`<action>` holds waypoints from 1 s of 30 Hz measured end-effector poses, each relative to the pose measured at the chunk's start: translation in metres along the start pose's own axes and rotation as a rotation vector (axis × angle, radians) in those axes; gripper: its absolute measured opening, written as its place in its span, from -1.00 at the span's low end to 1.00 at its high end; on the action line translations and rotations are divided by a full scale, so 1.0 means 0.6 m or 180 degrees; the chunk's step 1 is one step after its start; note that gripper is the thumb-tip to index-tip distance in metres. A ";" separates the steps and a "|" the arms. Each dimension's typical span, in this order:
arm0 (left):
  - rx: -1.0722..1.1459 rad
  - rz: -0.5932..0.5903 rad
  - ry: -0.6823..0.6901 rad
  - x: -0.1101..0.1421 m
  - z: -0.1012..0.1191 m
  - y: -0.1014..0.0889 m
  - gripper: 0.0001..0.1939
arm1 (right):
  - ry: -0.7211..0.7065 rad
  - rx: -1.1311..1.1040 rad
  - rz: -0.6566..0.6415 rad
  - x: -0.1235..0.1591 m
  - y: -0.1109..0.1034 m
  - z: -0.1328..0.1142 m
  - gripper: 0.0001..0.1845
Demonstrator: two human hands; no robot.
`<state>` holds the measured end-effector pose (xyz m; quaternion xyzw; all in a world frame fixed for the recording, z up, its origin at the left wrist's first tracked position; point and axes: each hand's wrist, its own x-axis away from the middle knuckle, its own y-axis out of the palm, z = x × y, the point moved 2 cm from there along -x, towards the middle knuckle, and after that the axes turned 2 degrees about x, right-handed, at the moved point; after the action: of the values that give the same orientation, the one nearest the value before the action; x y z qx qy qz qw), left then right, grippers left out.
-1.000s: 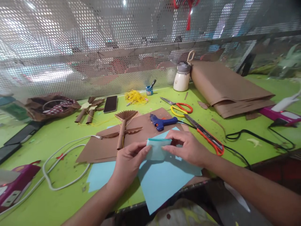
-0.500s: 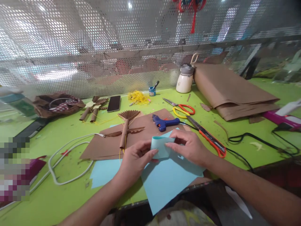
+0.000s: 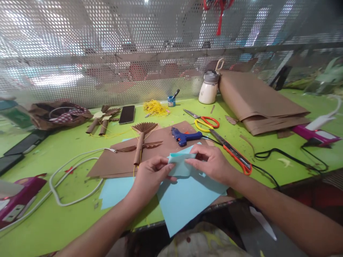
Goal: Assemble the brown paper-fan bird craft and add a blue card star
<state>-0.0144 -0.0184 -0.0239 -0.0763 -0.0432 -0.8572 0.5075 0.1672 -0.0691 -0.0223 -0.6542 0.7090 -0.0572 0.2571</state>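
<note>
Between my two hands is a small folded piece of light blue paper (image 3: 182, 165). My left hand (image 3: 155, 171) pinches its left edge with thumb and fingers, and my right hand (image 3: 209, 160) pinches its upper right side. Under them a larger blue sheet (image 3: 187, 203) lies at the table's front edge, one corner hanging past it. Just beyond the hands, a blue glue gun (image 3: 186, 136) rests on brown paper (image 3: 115, 165). To its left lies a brown paper figure (image 3: 139, 146), a rolled tube with pleated fans and yellow string.
Scissors (image 3: 205, 123) and an orange cutter knife (image 3: 233, 153) lie to the right. Farther back are a phone (image 3: 127, 115), yellow string (image 3: 155, 107), a white bottle (image 3: 208, 89) and a large brown paper stack (image 3: 262, 103). A white cable (image 3: 57, 200) loops at left.
The folded paper looks pressed flatter, its rounded top fold now narrower. Both hands keep their grip. The whole view has shifted slightly.
</note>
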 end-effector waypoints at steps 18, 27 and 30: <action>0.0679 -0.0069 0.0068 -0.001 -0.005 -0.007 -0.75 | 0.0443 -0.0203 -0.0303 -0.006 0.002 -0.003 -0.59; 0.0656 0.0055 0.0132 -0.006 -0.012 -0.012 -0.76 | 0.0960 -0.0629 -0.0840 -0.005 0.011 -0.003 -0.63; 0.0695 0.0068 0.0189 -0.007 -0.014 -0.012 -0.76 | 0.0910 -0.0473 -0.0818 -0.004 0.012 -0.002 -0.63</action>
<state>-0.0196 -0.0124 -0.0330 0.0044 -0.1205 -0.8438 0.5229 0.1603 -0.0662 -0.0239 -0.7416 0.6512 -0.1294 0.0956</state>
